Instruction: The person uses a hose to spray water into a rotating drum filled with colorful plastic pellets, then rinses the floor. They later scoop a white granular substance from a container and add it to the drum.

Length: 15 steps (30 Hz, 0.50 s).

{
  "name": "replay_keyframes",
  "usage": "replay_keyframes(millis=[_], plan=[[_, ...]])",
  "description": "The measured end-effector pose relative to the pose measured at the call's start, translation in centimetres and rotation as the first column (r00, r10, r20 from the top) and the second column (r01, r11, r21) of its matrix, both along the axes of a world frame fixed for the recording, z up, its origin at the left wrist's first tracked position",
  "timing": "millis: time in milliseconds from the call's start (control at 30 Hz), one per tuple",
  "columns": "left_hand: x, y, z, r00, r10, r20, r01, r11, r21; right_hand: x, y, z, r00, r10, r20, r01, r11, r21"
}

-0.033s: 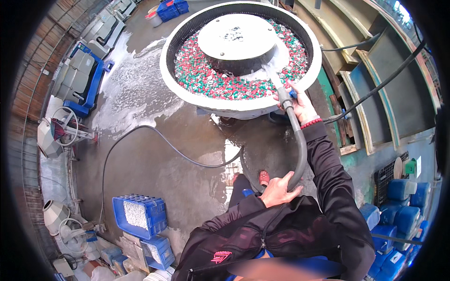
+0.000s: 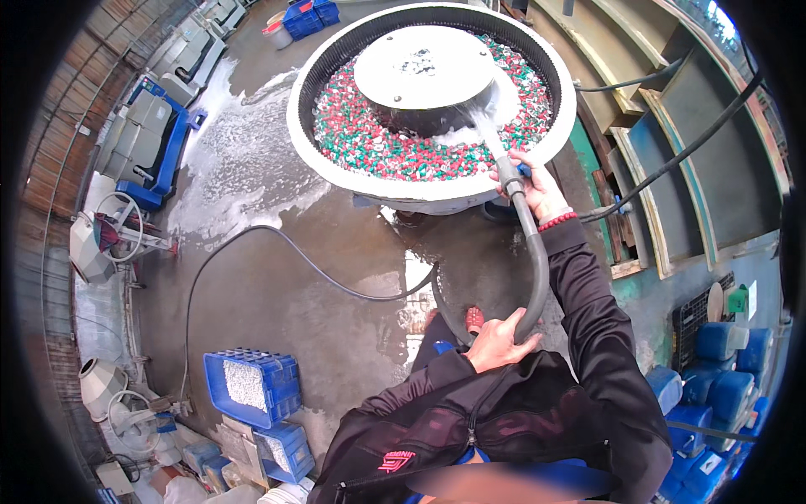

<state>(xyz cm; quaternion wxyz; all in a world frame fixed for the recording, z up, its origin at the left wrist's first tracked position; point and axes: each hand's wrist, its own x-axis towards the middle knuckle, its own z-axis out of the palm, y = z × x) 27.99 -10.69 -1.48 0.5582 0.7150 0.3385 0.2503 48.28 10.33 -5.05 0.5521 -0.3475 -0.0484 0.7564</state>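
My right hand (image 2: pixel 537 189) grips the nozzle end of a grey hose (image 2: pixel 537 260) at the near rim of a big round tub (image 2: pixel 437 195). A jet of water (image 2: pixel 485 126) shoots from the nozzle into the tub. The tub holds many small red, green and white pieces (image 2: pixel 378 143) around a white centre dome (image 2: pixel 424 67). My left hand (image 2: pixel 495 340) holds the same hose lower down, in front of my chest. From there the hose bends down and trails off across the wet concrete floor to the left.
Foamy water (image 2: pixel 235 160) lies on the floor left of the tub. Two blue crates (image 2: pixel 252 382) of pale pieces stand at lower left, a blue-grey machine (image 2: pixel 143 143) at far left. Blue barrels (image 2: pixel 722 378) crowd the right; a black cable (image 2: pixel 672 160) runs above them.
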Motion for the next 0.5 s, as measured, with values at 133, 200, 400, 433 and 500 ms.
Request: replay_keyframes(millis=[133,200,400,433,500], plan=[[1.6,0.0,0.0,0.996,0.022,0.085,-0.009,0.989,-0.149,0.9,0.3,-1.8,0.999,0.03,0.03,-0.029,0.998,-0.057],[2.4,0.3,-0.1,0.995,0.012,0.102,0.01,0.978,-0.209,1.8,0.2,-2.6,0.999,0.028,0.021,-0.024,0.988,-0.154],[4.6,2.8,0.0,0.992,-0.086,0.097,0.11,0.952,-0.285,6.3,2.3,-0.6,0.997,0.055,-0.052,-0.056,0.998,-0.025],[4.6,3.1,0.0,0.991,-0.094,0.098,0.117,0.956,-0.268,6.7,2.5,-0.2,0.995,0.06,-0.084,-0.057,0.998,0.037],[4.8,3.6,0.0,0.99,-0.099,0.101,0.118,0.971,-0.206,7.0,2.7,0.1,0.99,0.065,-0.124,-0.054,0.994,0.093]])
